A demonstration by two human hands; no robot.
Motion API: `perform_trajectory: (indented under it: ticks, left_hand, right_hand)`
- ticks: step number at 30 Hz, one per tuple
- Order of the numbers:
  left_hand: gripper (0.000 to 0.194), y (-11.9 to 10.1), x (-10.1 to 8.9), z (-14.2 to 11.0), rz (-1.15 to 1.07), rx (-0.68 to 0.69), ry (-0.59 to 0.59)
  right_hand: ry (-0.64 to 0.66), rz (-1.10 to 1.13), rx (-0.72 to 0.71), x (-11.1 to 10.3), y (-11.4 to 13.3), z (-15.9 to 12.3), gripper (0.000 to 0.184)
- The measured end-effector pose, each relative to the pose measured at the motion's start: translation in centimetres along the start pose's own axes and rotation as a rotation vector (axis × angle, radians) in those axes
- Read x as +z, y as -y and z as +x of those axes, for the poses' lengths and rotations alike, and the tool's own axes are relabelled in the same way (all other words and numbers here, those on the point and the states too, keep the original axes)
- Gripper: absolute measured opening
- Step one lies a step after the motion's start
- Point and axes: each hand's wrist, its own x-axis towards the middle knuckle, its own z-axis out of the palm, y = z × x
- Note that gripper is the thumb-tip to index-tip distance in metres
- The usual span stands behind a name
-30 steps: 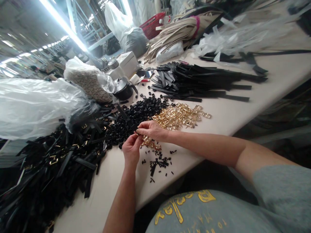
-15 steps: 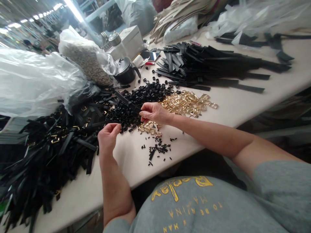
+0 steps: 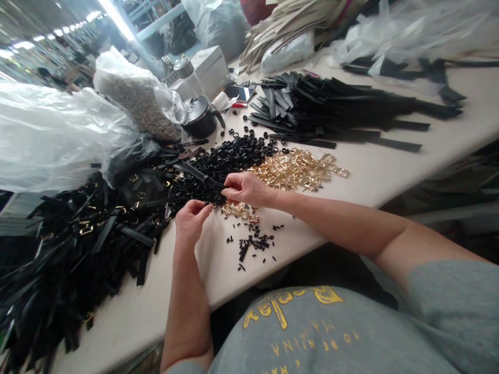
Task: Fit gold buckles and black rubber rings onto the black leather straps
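My right hand (image 3: 249, 188) pinches the end of a black strap (image 3: 195, 171), which slants up and left over a heap of small black loops (image 3: 230, 161). Lower and to the left, my left hand (image 3: 192, 221) is closed in a pinch at the near edge of that heap. Whatever is between its fingertips is too small to make out. Gold buckles (image 3: 300, 169) lie in a pile beyond my right hand, and a few gold buckles (image 3: 237, 209) are just below it. Small black pieces (image 3: 255, 241) are scattered nearer the table edge.
Finished-looking black straps with gold buckles (image 3: 105, 223) form a big tangle at left. Flat black strips (image 3: 312, 106) are stacked at the back right. A black lidded pot (image 3: 199, 122), a phone (image 3: 242, 93) and plastic bags (image 3: 58, 130) stand or lie farther back.
My left hand has moved right, closer to my right hand, still pinched. My right hand keeps the strap and has shifted slightly downward; the strap tilts a little flatter.
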Motion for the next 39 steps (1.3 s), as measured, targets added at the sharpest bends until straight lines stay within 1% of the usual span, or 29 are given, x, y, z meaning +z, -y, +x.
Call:
perform_trajectory:
  ticks: [2,4,7,10,14,17,22,26,29,32,35,39]
  left_hand:
    - [0.035,-0.4,0.7,-0.2,-0.29,-0.063,0.024]
    - [0.037,-1.1,1.4,-0.4,-0.49,-0.11,0.05]
    - [0.04,-1.8,2.2,-0.6,-0.642,-0.143,0.028]
    - [0.043,-2.1,2.6,-0.5,-0.713,-0.164,-0.018]
    - [0.044,-1.9,2.6,-0.3,-0.699,-0.163,-0.025]
    - [0.044,-1.8,2.7,-0.3,-0.656,-0.132,-0.025]
    - [0.041,-1.7,2.8,-0.4,-0.607,-0.065,-0.083]
    - [0.036,-1.7,2.9,-0.7,-0.565,-0.038,-0.093]
    - [0.033,-1.7,3.0,-1.0,-0.498,0.011,-0.111]
    - [0.032,-1.6,3.1,-1.1,-0.441,0.05,-0.134]
    - [0.034,-1.5,3.1,-0.9,-0.466,-0.006,-0.109]
    - [0.04,-1.2,2.8,-0.3,-0.6,-0.174,-0.007]
  right_hand:
    - [0.009,-0.053,0.001,0.0,0.0,-0.1,0.012]
    - [0.028,-0.082,-0.005,0.0,0.0,-0.2,0.013]
    - [0.049,-0.096,-0.022,0.1,0.1,-0.4,0.016]
    - [0.048,-0.113,-0.013,0.1,0.2,-0.5,0.015]
    - [0.087,-0.134,0.007,0.2,0.3,-0.5,0.013]
    - [0.129,-0.138,-0.001,0.1,0.4,-0.5,0.012]
    - [0.198,-0.154,0.028,-0.3,0.4,-0.4,0.012]
    - [0.221,-0.343,-0.01,-1.0,0.6,-0.2,0.013]
    - [0.197,-0.531,-0.047,-1.3,0.8,-0.2,0.015]
    - [0.189,-0.633,-0.047,-1.5,1.0,-0.2,0.018]
    - [0.218,-0.626,-0.052,-1.6,0.9,0.0,0.018]
    - [0.303,-0.549,-0.058,-1.9,0.6,0.3,0.016]
